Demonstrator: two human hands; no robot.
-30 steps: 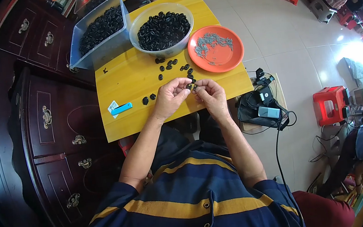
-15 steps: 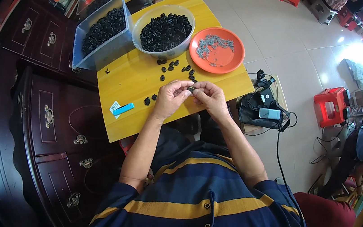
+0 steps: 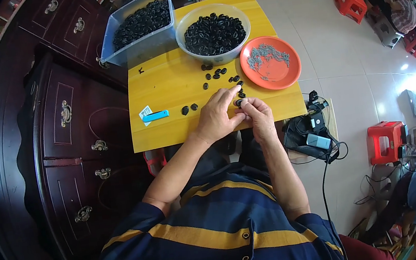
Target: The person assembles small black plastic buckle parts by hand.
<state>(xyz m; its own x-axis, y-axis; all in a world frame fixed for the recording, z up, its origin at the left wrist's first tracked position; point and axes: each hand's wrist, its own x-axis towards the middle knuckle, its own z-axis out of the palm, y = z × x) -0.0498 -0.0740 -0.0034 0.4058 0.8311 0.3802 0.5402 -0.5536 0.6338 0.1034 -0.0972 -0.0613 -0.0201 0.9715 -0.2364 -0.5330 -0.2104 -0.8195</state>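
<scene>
Yellow table, hands hiding part

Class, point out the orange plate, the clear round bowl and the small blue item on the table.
orange plate (image 3: 284,76), head view, bare lower rim.
clear round bowl (image 3: 212,58), head view, near wall.
small blue item (image 3: 156,116), head view, its middle.

Dark wooden cabinet with brass handles stands on my left; pale tiled floor spreads right; red stools near and far; glare at right.
</scene>
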